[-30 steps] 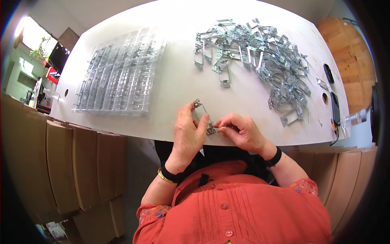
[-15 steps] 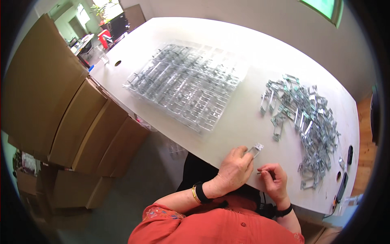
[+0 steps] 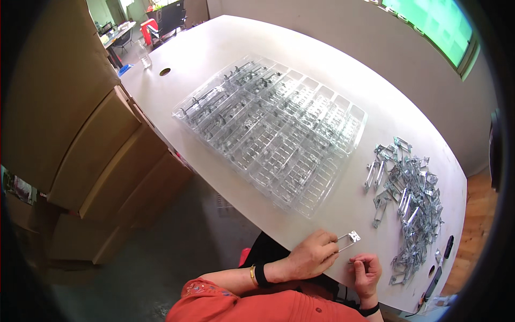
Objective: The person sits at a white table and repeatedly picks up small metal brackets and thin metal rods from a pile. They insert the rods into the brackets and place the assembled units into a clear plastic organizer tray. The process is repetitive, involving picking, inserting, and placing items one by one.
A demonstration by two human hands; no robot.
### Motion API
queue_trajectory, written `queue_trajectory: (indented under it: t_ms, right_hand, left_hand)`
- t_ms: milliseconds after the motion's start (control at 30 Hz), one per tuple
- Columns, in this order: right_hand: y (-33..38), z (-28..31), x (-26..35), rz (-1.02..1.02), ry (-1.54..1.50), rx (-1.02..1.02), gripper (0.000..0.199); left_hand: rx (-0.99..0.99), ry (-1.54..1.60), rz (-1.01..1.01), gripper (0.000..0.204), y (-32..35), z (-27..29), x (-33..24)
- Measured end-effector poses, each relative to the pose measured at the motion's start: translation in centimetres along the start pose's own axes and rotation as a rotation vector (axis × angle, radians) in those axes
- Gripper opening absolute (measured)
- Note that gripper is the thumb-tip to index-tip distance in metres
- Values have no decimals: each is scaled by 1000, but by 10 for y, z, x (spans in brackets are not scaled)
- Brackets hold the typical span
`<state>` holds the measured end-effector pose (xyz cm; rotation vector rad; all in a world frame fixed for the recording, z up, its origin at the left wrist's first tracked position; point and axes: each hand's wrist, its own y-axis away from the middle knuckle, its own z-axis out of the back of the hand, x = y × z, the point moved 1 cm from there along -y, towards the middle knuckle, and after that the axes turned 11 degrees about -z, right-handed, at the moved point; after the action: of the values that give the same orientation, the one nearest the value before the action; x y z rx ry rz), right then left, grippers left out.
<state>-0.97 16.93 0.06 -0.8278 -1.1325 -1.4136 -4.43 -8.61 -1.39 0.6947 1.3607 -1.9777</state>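
My left hand [image 3: 312, 254] is closed around one end of a small metal bracket [image 3: 352, 236], whose two thin side bars and shiny flat end plate stick out past the fingertips. Just to its right and nearer to me, my right hand [image 3: 367, 275] is curled in a pinch. The tip of a thin, pin-like metal piece [image 3: 351, 262] pokes out from its fingers; the rest of it is hidden. Both hands are at the front edge of the white table. On the right lies a loose heap of similar metal brackets [image 3: 416, 206].
A clear plastic tray [image 3: 358, 121] with many compartments holding metal parts covers the table's middle. Stacked cardboard boxes [image 3: 102, 155] stand at the left. A clear bottle [image 3: 144, 55] is at the far left corner. Dark slim objects [image 3: 432, 284] lie by the right edge.
The view has shifted, so the table and its contents appear lower and farther right. The bracket in my left hand now points more sideways, and its side bars show more.
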Motion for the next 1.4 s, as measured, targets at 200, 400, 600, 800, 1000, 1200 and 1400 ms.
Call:
queue_trajectory:
  t_ms: [200, 400, 600, 800, 1000, 1200, 1400]
  right_hand:
    - [-2, 1, -6, 4, 48, -65, 17]
    - [-3, 3, -12, -8, 102, -107, 19]
    - [-1, 2, -18, -23, 140, -165, 19]
    - [0, -3, -13, -5, 134, -184, 19]
    - [-4, -5, -14, 28, 107, -149, 18]
    - [0, -8, -1, 36, 55, -121, 11]
    - [-1, -4, -3, 89, 152, -109, 5]
  left_hand:
    - [14, 49, 23, 13, 0, 1, 2]
    - [16, 103, 4, 12, 0, 1, 7]
    - [65, 126, -14, 13, 2, 2, 11]
    - [92, 121, -13, 14, 0, 6, 8]
    - [74, 173, 42, 14, 0, 7, 9]
    - [3, 251, 84, 11, 3, 5, 10]
    - [28, 164, 69, 9, 4, 3, 19]
